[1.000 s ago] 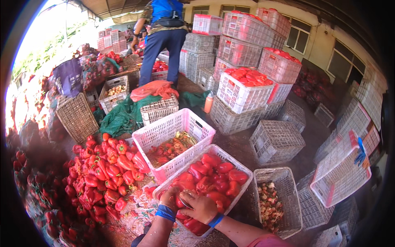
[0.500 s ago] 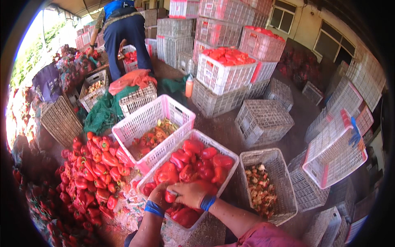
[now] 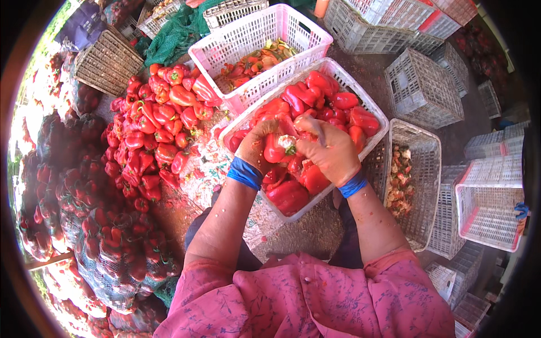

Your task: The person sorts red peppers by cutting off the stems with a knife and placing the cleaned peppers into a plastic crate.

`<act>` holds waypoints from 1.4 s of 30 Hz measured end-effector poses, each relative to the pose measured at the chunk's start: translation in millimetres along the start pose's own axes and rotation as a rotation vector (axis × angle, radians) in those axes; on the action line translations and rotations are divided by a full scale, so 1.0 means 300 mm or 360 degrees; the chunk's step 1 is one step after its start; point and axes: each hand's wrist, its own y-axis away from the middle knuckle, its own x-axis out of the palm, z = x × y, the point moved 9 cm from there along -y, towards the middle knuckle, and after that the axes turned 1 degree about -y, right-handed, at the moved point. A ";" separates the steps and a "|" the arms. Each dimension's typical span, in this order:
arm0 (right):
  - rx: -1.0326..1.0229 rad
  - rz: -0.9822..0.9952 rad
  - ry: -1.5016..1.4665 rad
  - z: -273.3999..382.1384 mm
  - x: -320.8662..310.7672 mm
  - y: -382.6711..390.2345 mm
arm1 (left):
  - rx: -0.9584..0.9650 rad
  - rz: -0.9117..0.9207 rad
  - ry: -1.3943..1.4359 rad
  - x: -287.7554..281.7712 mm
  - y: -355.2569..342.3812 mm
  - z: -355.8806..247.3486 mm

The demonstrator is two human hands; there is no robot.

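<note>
My left hand [image 3: 257,147], with a blue band at the wrist, is closed round a red bell pepper [image 3: 273,150] above the crate. Beside that pepper, a pale seedy core [image 3: 287,142] with a green stem end shows between my two hands. The fingers of my right hand [image 3: 333,155] are curled and pinch at this core; whether a small tool is also in them I cannot make out. Below both hands, a white plastic crate [image 3: 378,137] is filled with red peppers [image 3: 288,197], several of them with no stem showing.
A pink-white crate [image 3: 205,56] with trimmings stands behind. Loose whole peppers [image 3: 163,115] are heaped at the left, near net sacks of peppers [image 3: 115,253]. At the right stand a crate of cores [image 3: 431,169] and an upturned grey crate [image 3: 425,90].
My view has tipped downward, and the bent person at the back has left it. My hands have drawn further apart over the crate; the pale core now shows between them.
</note>
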 end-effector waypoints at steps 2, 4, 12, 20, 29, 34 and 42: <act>-0.0311 0.0208 0.0565 0.083 0.054 0.009 | 0.0079 -0.0062 0.0030 -0.040 -0.021 -0.005; -0.0434 0.0170 0.0735 0.071 0.085 0.016 | -0.0005 -0.0056 0.0030 -0.019 -0.015 0.014; 0.0099 0.0131 0.0297 -0.114 0.146 0.033 | 0.0032 -0.0201 -0.0009 -0.080 0.013 0.027; 0.0140 0.0425 0.0351 -0.049 0.154 0.035 | 0.0019 0.0011 0.0063 -0.026 0.028 0.007; -0.0463 0.0343 0.1103 0.038 0.145 0.069 | -0.0300 0.0028 0.0026 0.004 0.038 0.128; -0.0562 0.0071 0.1102 0.000 0.125 0.083 | -0.0181 0.0038 0.0132 -0.062 -0.021 0.170; 0.0215 -0.0060 0.0823 -0.108 0.107 0.047 | 0.0146 -0.0525 0.0347 -0.114 -0.003 0.120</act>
